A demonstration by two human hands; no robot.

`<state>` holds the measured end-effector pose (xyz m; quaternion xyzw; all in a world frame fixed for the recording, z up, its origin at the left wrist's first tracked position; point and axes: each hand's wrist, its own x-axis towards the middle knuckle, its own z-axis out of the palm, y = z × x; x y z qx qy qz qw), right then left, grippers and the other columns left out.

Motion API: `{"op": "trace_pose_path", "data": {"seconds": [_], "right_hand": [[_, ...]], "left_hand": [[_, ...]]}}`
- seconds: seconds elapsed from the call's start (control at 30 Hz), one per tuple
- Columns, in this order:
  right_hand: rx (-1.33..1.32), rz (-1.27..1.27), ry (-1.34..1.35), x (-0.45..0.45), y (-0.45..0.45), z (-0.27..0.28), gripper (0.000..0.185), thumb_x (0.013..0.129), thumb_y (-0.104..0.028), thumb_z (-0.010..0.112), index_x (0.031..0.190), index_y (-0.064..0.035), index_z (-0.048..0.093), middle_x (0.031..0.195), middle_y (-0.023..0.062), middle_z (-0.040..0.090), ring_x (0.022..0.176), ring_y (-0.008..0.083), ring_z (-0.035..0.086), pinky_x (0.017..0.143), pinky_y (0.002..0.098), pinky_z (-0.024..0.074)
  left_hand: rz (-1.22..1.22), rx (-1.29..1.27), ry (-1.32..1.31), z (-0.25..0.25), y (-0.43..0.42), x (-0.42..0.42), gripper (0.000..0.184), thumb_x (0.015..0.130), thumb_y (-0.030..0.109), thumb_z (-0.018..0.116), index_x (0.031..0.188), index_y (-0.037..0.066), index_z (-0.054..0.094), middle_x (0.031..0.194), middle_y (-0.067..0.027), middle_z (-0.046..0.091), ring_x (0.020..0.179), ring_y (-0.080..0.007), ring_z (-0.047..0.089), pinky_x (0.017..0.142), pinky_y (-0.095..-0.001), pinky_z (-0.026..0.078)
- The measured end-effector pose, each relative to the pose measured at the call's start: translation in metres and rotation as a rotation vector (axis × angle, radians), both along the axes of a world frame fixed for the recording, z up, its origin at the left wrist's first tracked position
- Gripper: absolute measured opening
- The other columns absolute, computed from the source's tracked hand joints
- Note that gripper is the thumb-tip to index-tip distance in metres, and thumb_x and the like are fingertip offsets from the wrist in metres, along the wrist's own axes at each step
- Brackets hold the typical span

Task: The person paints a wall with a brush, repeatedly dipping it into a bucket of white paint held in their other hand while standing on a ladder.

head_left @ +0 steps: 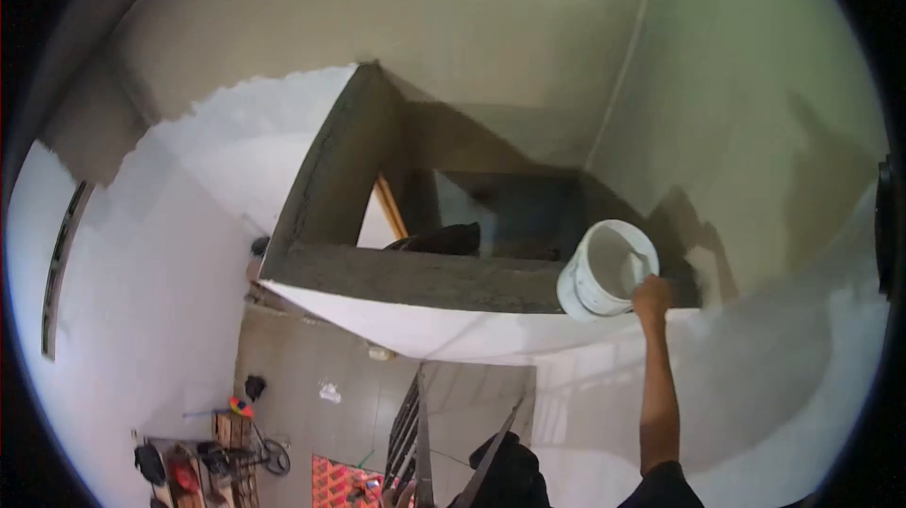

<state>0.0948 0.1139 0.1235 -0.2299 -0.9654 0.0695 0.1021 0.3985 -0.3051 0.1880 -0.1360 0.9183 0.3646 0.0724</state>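
Note:
On the right end of a rough grey cement ledge (425, 279) stands a white bucket (578, 289), tilted in this view with its mouth toward me. Whitish smears coat its inner wall. My right hand (652, 300) is at the bucket's right rim, fingers closed. From its fingers a flat, white-coated tool (641, 268), brush-like in shape, reaches into the bucket's mouth. Its handle is hidden by the hand, so its exact kind is unclear. My left hand is out of view.
Behind the ledge lies a dark recess (528, 211). The wall (283, 121) is part white, part bare grey. Far below are a metal railing (406, 423), a tiled floor (368, 385), a red patterned mat (342, 483) and a cluttered wooden shelf (231, 431).

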Motion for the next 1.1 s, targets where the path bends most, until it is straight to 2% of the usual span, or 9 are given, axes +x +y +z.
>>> {"op": "trace_pose_path", "data": {"seconds": [0.2,0.37,0.47,0.5,0.6,0.77,0.87,0.93,1.1], "right_hand": [[0.037,-0.078,-0.027,-0.005,-0.002,-0.003,0.015,0.075,-0.013,0.053,0.077,-0.0034,0.064,0.081,0.0175,0.063,0.076,0.0319,0.062,0.065,0.0407,0.0505],[-0.162,0.036,-0.105,-0.005,0.018,0.005,0.02,0.071,-0.018,0.058,0.076,0.0019,0.063,0.079,0.0216,0.061,0.079,0.0359,0.061,0.069,0.0418,0.0497],[-0.2,0.041,-0.04,-0.001,0.02,0.01,0.024,0.066,-0.019,0.064,0.075,0.0031,0.062,0.078,0.023,0.061,0.079,0.0376,0.06,0.071,0.0414,0.049],[-0.202,0.044,-0.031,0.005,0.017,0.019,0.024,0.066,-0.019,0.065,0.075,0.0033,0.062,0.077,0.0232,0.061,0.079,0.0379,0.06,0.071,0.0416,0.0488],[-0.214,0.052,0.022,0.019,0.006,0.047,0.026,0.066,-0.02,0.066,0.074,0.004,0.062,0.077,0.0239,0.06,0.078,0.0385,0.059,0.072,0.0423,0.0483],[-0.327,0.042,0.186,0.046,0.001,0.057,0.032,0.07,-0.025,0.066,0.072,0.0066,0.061,0.072,0.0247,0.06,0.073,0.0377,0.06,0.065,0.0432,0.0469],[-0.415,0.007,0.361,0.073,-0.005,0.04,0.033,0.074,-0.023,0.064,0.062,0.0068,0.057,0.061,0.0226,0.058,0.064,0.0368,0.06,0.056,0.0417,0.0451],[-0.599,-0.077,0.403,0.082,-0.009,0.036,0.034,0.075,-0.021,0.062,0.057,0.0061,0.054,0.058,0.0217,0.057,0.061,0.0366,0.059,0.053,0.0404,0.0443],[-0.324,0.017,0.499,0.088,-0.026,0.041,0.022,0.078,-0.017,0.057,0.07,0.0033,0.052,0.065,0.0215,0.057,0.062,0.037,0.058,0.053,0.0434,0.0446]], "left_hand": [[-0.005,0.251,-0.187,-0.056,-0.02,0.063,0.042,0.075,0.02,0.063,0.114,0.008,0.052,0.067,-0.0086,0.061,0.055,-0.016,0.054,0.049,-0.0302,0.044],[-0.275,-0.114,-0.361,0.055,-0.002,0.016,0.046,0.077,0.028,0.063,0.117,0.009,0.05,0.081,-0.0159,0.063,0.068,-0.0291,0.06,0.059,-0.0379,0.047],[-0.114,0.031,-0.204,-0.034,-0.015,0.047,0.048,0.079,0.028,0.06,0.12,0.008,0.045,0.076,-0.0168,0.062,0.065,-0.0266,0.06,0.053,-0.0373,0.047],[-0.051,0.207,0.086,-0.042,-0.011,0.042,0.045,0.069,0.036,0.068,0.089,-0.003,0.057,0.066,-0.0172,0.061,0.067,-0.0284,0.063,0.059,-0.0378,0.047],[-0.084,0.283,-0.062,-0.042,-0.016,0.042,0.035,0.07,0.02,0.07,0.093,-0.003,0.056,0.066,-0.0163,0.06,0.062,-0.0223,0.061,0.057,-0.0347,0.046],[-0.174,0.367,-0.001,-0.067,-0.023,0.042,0.027,0.073,0.015,0.067,0.092,0.001,0.054,0.064,-0.0129,0.056,0.057,-0.0182,0.054,0.053,-0.0317,0.043],[-0.146,0.432,-0.225,-0.013,-0.011,0.032,0.027,0.075,0.016,0.066,0.093,0.001,0.054,0.068,-0.0133,0.058,0.06,-0.02,0.056,0.057,-0.0327,0.044],[-0.244,0.373,-0.171,-0.044,-0.028,0.039,0.03,0.077,0.019,0.064,0.097,0.0,0.053,0.071,-0.0158,0.06,0.066,-0.0215,0.058,0.061,-0.0332,0.045],[-0.332,0.276,-0.256,-0.032,-0.027,0.029,0.044,0.078,0.029,0.062,0.102,-0.005,0.049,0.083,-0.0215,0.06,0.073,-0.0271,0.06,0.066,-0.0352,0.046]]}}
